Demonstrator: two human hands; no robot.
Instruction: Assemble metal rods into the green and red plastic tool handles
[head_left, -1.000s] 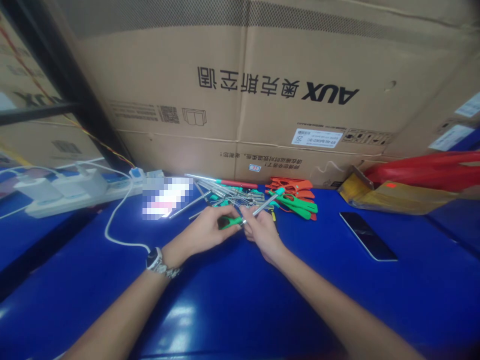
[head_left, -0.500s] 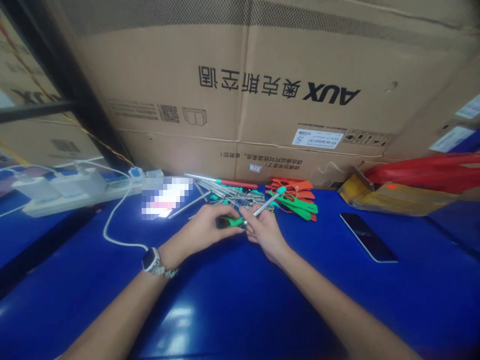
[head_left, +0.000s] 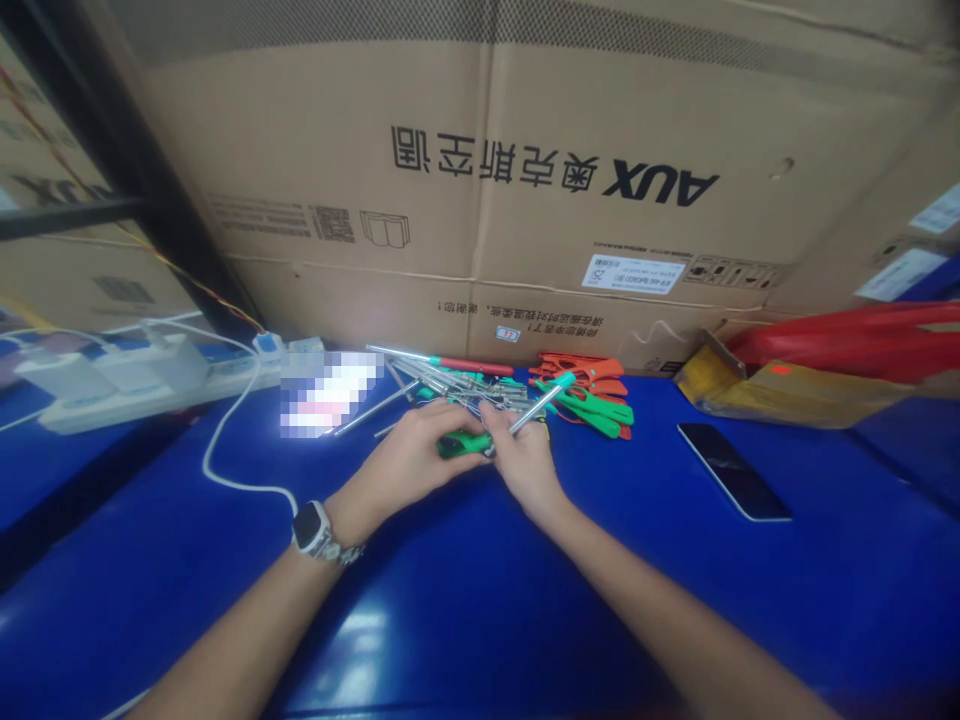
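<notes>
Gripping a green handle (head_left: 463,443) with the left hand (head_left: 420,450), fingers and thumb curled round it, only a small gap between them. Right hand (head_left: 525,465) is closed on a metal rod (head_left: 541,403), thumb along it; rod slants up and right to a green tip (head_left: 565,380). Handle and rod meet between the two hands, just in front of the pile at the worktop's back edge. Can't tell if they're joined, fingers cover that spot.

Right behind the hands: heap of thin metal rods (head_left: 442,378), tangled, mid back edge of the blue worktop (head_left: 525,620). Red stick (head_left: 476,367) lies along the back of the heap. Just right of it, flat orange pieces (head_left: 600,370) with green pieces (head_left: 596,412) overlapping their front.

Further right, black phone (head_left: 733,470) lying flat, well apart from the right hand. Yellow package (head_left: 795,395) with something red (head_left: 840,340) behind it, near the back right corner.

Left side: bright pixelated patch (head_left: 330,395) beside the heap, then power strip (head_left: 82,412) with white plugs (head_left: 71,372) toward the back left corner. White cable (head_left: 247,486) runs to the left wrist, which wears a watch (head_left: 311,525).

Big cardboard box (head_left: 337,120) stands along the back edge, print upside down.
</notes>
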